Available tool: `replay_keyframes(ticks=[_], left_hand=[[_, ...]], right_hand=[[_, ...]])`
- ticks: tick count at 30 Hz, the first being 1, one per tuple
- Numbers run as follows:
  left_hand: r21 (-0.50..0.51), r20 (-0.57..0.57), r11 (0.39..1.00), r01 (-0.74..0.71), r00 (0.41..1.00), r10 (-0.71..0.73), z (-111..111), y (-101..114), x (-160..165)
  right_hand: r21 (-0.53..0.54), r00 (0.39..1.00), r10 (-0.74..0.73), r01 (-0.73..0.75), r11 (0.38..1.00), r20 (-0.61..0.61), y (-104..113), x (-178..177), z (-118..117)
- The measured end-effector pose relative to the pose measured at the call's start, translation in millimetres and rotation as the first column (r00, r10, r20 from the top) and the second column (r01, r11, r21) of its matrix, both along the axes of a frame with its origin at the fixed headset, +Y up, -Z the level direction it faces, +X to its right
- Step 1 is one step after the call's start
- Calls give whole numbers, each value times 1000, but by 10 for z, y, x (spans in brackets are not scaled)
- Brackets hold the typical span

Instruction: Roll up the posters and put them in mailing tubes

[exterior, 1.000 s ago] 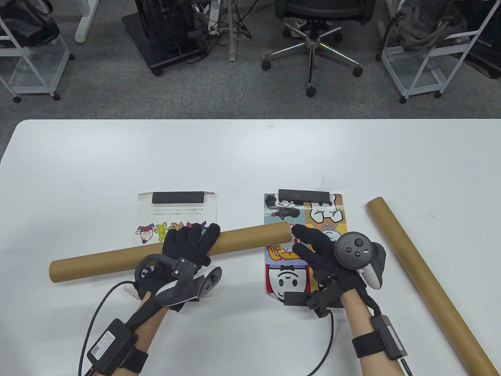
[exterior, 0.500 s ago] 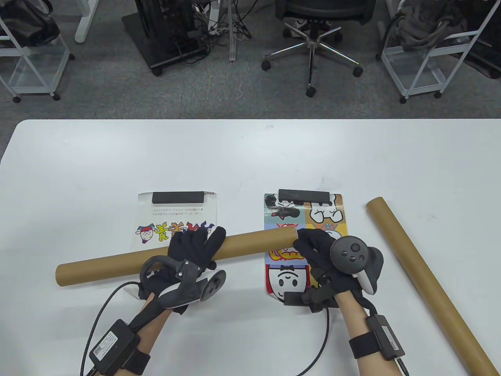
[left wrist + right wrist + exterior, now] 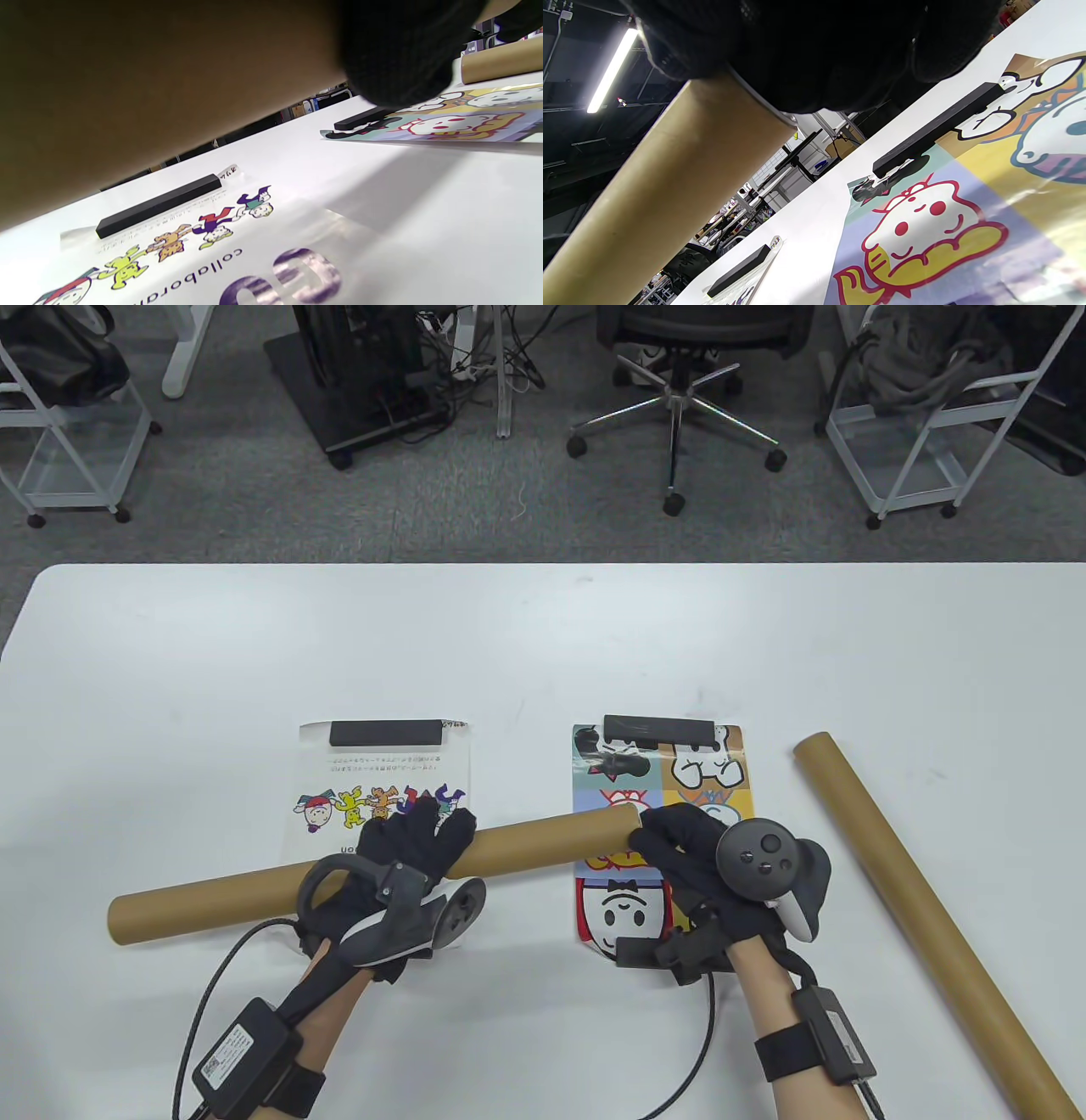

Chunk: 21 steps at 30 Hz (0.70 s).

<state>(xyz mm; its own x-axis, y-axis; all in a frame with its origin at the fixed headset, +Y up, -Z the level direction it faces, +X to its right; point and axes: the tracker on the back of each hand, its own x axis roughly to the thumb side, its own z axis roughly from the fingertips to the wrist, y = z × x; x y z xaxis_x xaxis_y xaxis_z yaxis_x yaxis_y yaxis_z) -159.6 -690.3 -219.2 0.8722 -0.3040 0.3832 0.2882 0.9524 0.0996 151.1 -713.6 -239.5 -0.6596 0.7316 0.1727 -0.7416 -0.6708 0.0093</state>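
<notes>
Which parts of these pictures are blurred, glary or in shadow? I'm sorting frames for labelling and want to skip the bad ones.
Table view: sharp and evenly lit. Left wrist view: the held tube fills the top as a dark, out-of-focus mass, its shadow falls on the table, and glare washes the white poster. Right wrist view: the right hand is a black blur, and sheen streaks the colourful poster.

Grey carpet floor (image 3: 212, 517) fills the upper frame beyond the white table (image 3: 543, 645). An office chair (image 3: 674, 398) stands upper centre. White wire carts (image 3: 920, 432) occupy the upper corners. A ceiling strip light (image 3: 611, 70) appears upper left in the right wrist view.
</notes>
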Motion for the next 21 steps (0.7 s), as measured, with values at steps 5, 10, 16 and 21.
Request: replay_keyframes(ticks=[5, 10, 16, 21], left_hand=[[-64, 9, 995, -76, 997, 77, 0, -18, -18], [-87, 17, 995, -39, 999, 40, 5, -11, 4], [-47, 8, 998, -35, 999, 35, -16, 15, -40], [5, 8, 1000, 23, 1000, -24, -3, 5, -38]], right_hand=[[-51, 998, -63, 64, 997, 21, -26, 31, -14], [-79, 997, -78, 78, 994, 2, -48, 54, -24], [-36, 1000, -12, 12, 999, -1, -32, 8, -13], [-44, 1000, 19, -19, 999, -4, -19, -29, -1]])
